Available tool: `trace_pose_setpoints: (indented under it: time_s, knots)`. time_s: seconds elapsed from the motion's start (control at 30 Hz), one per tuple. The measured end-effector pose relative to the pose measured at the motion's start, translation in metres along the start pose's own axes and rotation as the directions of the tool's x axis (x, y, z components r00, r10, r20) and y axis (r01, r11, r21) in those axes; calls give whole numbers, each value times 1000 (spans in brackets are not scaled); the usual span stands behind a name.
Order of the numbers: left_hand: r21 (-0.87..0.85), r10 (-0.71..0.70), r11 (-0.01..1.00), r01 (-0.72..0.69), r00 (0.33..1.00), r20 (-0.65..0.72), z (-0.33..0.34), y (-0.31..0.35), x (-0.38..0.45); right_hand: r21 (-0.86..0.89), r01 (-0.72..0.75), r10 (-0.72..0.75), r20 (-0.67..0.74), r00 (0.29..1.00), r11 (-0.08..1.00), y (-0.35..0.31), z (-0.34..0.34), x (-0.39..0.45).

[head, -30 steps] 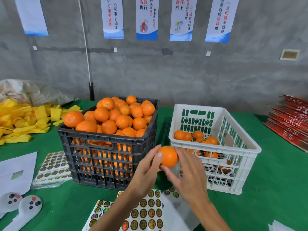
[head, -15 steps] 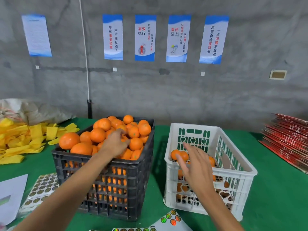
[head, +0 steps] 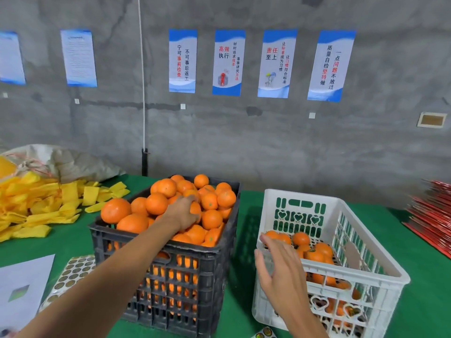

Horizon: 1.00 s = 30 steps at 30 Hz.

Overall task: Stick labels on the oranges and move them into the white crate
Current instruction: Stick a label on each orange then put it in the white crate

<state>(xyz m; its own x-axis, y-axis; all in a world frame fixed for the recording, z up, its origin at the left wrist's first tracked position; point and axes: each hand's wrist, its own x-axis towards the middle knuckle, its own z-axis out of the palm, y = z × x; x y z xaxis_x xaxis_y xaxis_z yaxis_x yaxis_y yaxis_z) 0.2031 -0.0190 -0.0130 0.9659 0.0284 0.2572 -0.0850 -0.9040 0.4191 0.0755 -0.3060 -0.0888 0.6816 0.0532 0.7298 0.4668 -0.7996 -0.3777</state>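
Change: since the frame half a second before, the left hand had settled deeper onto the orange pile, and the right hand had drawn back toward the white crate's near-left corner.
Far left: loose yellow foam sleeves lay heaped on the green cloth-covered table, before a pale sack.
Lower left: a white paper sheet sat just beside a sheet of round gold stickers.
Centre: the black slatted plastic crate was heaped with oranges.
Left hand: its fingers curled round one orange at the top of the pile.
Right hand: fingers straight and spread, holding nothing, over the rim of the white perforated plastic crate.
White crate: several labelled oranges lay on its bottom.
Far right: a stack of flat red cartons at the frame edge.
Top: blue-and-white posters on the grey wall.
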Motion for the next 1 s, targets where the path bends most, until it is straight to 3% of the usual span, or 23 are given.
trace_pose_setpoints:
  time_s: [0.1, 0.2, 0.3, 0.4, 0.53, 0.63, 0.73, 0.8, 0.9, 1.0]
  knots:
    - [-399, 29, 911, -103, 982, -187, -22, 33, -18, 51, 38, -38, 2, 999, 998, -9, 0, 8]
    - [-633, 100, 737, -235, 965, -242, -42, 76, -55, 87, 85, -87, 13, 996, 993, -21, -4, 25]
    - [-729, 186, 598, -332, 943, -277, -36, 101, -98, 200, 95, -98, 5, 995, 975, -36, -8, 31]
    - [-745, 221, 569, -347, 938, -269, -20, 99, -135, 323, 76, -93, 37, 995, 943, -42, -7, 12]
    - [-751, 238, 604, -266, 960, -149, 14, 75, -172, 368, 22, -66, 107, 992, 930, -27, 5, -38]
    - [-825, 240, 549, -133, 971, 4, 56, 55, -196, 311, -34, -39, 226, 973, 950, -2, 17, -75]
    - [-837, 147, 545, 50, 977, 154, 101, 41, -211, 153, -189, 97, 468, 878, 970, 32, 29, -112]
    - [-829, 96, 538, 152, 966, 240, 130, 39, -216, 25, -199, 152, 558, 816, 980, 50, 37, -135]
    - [-822, 13, 498, 277, 945, 327, 167, 40, -220, -27, -171, 153, 601, 784, 985, 58, 47, -149]
    - [-813, -46, 479, 331, 934, 354, 194, 42, -228, -41, -270, 245, 574, 782, 962, 55, 49, -150]
